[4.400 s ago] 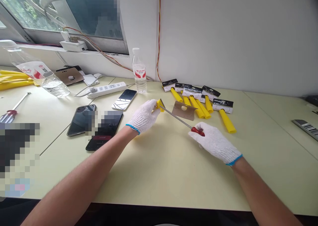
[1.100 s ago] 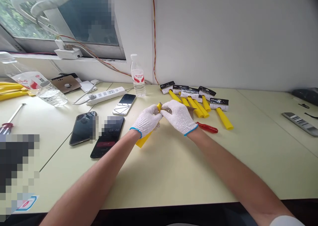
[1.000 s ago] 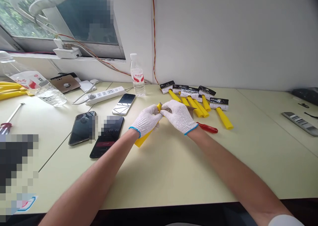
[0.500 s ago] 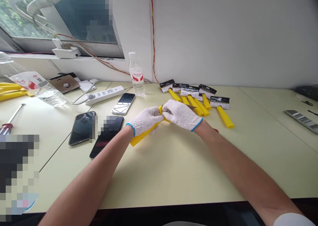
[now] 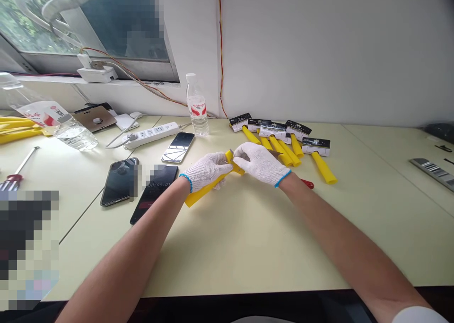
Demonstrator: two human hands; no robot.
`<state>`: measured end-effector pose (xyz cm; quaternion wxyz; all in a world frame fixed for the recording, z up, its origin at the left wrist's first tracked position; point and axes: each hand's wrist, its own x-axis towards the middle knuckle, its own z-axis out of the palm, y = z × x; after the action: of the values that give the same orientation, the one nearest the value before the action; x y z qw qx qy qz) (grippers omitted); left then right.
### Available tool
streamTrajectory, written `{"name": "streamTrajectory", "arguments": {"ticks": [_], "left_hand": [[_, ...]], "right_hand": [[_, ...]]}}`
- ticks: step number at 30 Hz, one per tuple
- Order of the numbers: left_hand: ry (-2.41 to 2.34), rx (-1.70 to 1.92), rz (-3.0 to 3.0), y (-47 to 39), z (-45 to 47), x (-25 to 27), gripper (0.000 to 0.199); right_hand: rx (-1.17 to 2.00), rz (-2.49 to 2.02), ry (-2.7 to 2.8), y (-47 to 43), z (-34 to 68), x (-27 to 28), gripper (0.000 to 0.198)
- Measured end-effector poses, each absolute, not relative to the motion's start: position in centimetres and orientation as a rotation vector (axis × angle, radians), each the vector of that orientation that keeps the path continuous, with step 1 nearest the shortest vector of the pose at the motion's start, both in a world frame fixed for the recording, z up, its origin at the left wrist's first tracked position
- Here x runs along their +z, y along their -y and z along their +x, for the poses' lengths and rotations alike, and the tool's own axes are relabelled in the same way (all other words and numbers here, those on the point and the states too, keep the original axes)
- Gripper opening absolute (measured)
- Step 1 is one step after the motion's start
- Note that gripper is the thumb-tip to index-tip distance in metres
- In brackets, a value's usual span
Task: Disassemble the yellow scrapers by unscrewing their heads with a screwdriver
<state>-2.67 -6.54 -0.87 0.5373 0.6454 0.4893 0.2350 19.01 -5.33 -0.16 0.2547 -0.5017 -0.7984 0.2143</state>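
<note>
My left hand [image 5: 207,170], in a white knit glove with a blue cuff, is closed around a yellow plastic handle [image 5: 199,195]. The handle slants from lower left up to its far end between my hands, where small dark spots show. My right hand [image 5: 260,162], gloved alike, has thumb and finger pinched together at that end. Whatever sits in this pinch is too small to make out. Behind my right hand a dark pointed blade [image 5: 276,152] sticks out. A red object [image 5: 307,184] is partly hidden by my right forearm.
Several yellow handles with black-and-white cards [image 5: 324,168] lie at the back right. A power strip [image 5: 152,135], phones [image 5: 120,181], an upright water bottle [image 5: 197,108], a tilted bottle [image 5: 53,119] and a screwdriver [image 5: 21,171] are on the left. A striped grey object [image 5: 432,175] lies far right.
My right fingers have shifted slightly away from the handle's end, so more of its yellow tip shows. The whole view has moved a little; the left hand keeps its hold.
</note>
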Motion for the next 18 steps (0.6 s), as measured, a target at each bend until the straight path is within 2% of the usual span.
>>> {"name": "streamTrajectory", "arguments": {"ticks": [3, 5, 8, 18], "left_hand": [[-1.172, 0.553, 1.513, 6.6, -2.5, -0.7, 0.032], [-1.176, 0.544, 1.502, 6.7, -2.4, -0.6, 0.035], [-1.173, 0.539, 1.496, 6.6, -2.4, -0.6, 0.033], [-1.215, 0.539, 1.530, 6.5, -2.4, -0.9, 0.025]], "right_hand": [[0.494, -1.304, 2.206, 5.5, 18.9, -0.1, 0.017], [0.468, -1.315, 2.234, 5.6, 18.7, 0.1, 0.012], [0.416, -1.363, 2.263, 5.8, 18.5, 0.3, 0.003], [0.247, -1.394, 2.270, 5.8, 17.9, -0.3, 0.007]]}}
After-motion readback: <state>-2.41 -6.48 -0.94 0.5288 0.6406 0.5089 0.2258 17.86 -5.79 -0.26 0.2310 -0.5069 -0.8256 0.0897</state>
